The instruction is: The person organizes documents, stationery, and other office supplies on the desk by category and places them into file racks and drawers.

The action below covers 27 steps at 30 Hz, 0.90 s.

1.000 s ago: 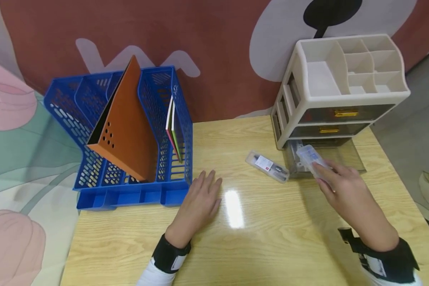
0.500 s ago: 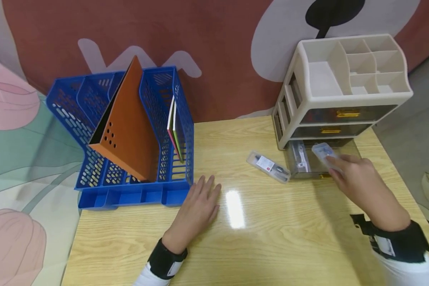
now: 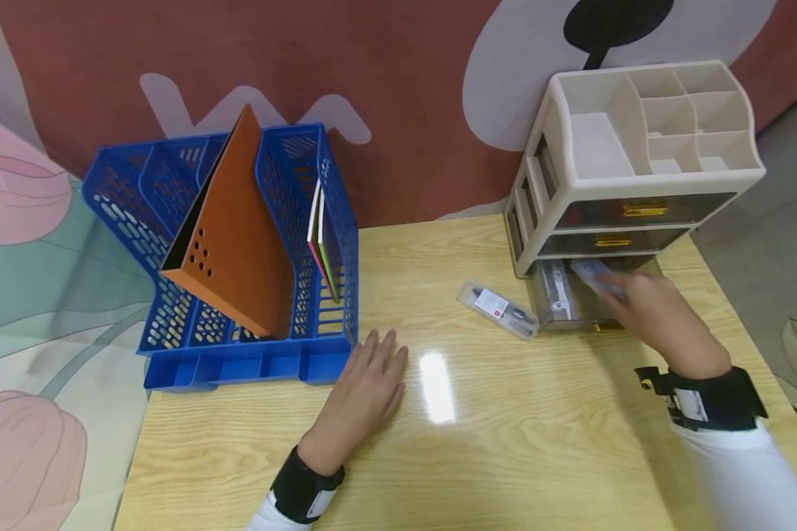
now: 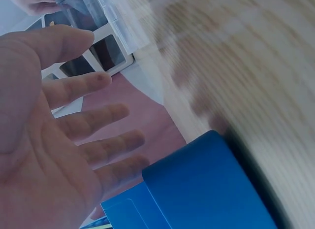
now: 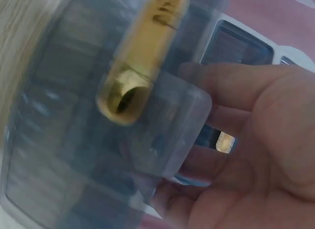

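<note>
My right hand (image 3: 652, 313) grips a clear plastic case (image 3: 591, 273) by its near end, inside the pulled-out bottom drawer (image 3: 574, 323) of the white desktop organizer (image 3: 667, 177). In the right wrist view, thumb and fingers hold the end of this case (image 5: 170, 125) behind the drawer's gold handle (image 5: 142, 56). A second clear case (image 3: 558, 290) lies along the drawer's left side. Flat on the table in front of the drawer is a labelled pen case (image 3: 498, 310). My left hand (image 3: 359, 402) rests on the table with fingers straight, its fingertips near the blue file rack (image 3: 246, 361).
The blue rack holds an orange folder (image 3: 239, 243) and thin booklets (image 3: 322, 243). Two upper drawers with gold handles (image 3: 644, 211) are closed. A patterned cloth (image 3: 405, 110) hangs behind the wooden table (image 3: 478, 457), whose right edge runs beside the organizer.
My right hand has carried the clear case rightward, then back and down into the drawer. My left hand has shifted only slightly on the table.
</note>
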Motion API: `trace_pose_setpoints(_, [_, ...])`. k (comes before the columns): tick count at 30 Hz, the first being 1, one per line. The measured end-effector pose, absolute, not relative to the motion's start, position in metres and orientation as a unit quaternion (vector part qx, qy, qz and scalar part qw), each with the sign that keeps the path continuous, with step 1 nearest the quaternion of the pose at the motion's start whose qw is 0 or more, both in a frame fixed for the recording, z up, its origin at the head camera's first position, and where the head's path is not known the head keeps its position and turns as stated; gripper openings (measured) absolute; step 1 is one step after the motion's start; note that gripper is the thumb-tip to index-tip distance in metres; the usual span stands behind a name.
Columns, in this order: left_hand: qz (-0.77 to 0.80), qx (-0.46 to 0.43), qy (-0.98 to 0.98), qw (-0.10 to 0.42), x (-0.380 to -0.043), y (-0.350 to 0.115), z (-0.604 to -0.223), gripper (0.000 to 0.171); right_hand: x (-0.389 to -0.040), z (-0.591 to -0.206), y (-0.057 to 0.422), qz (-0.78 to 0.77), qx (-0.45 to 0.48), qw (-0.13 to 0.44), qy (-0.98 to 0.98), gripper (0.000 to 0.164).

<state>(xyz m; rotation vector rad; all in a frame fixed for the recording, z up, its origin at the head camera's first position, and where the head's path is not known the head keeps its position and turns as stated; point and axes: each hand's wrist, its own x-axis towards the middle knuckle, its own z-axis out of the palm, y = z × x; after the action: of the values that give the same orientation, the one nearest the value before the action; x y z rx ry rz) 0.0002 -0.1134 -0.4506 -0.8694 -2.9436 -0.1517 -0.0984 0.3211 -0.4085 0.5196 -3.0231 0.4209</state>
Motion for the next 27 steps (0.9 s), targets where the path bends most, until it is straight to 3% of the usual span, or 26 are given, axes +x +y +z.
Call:
trace_pose_setpoints(8, [-0.040, -0.286, -0.957, 0.036, 0.001, -0.113, -0.452, 0.051, -0.104, -0.422, 0.316, 0.149, 0.113, 0.020, -0.982, 0.031])
trace_pose_setpoints(18, [-0.043, -0.287, -0.956, 0.042, 0.000, -0.114, -0.454, 0.050, -0.112, -0.423, 0.309, 0.196, -0.007, -0.141, -0.970, 0.067])
trace_pose_setpoints(27, [-0.054, -0.286, -0.956, 0.037, -0.002, -0.111, -0.455, 0.052, -0.119, -0.423, 0.306, 0.188, -0.032, -0.179, -0.965, 0.077])
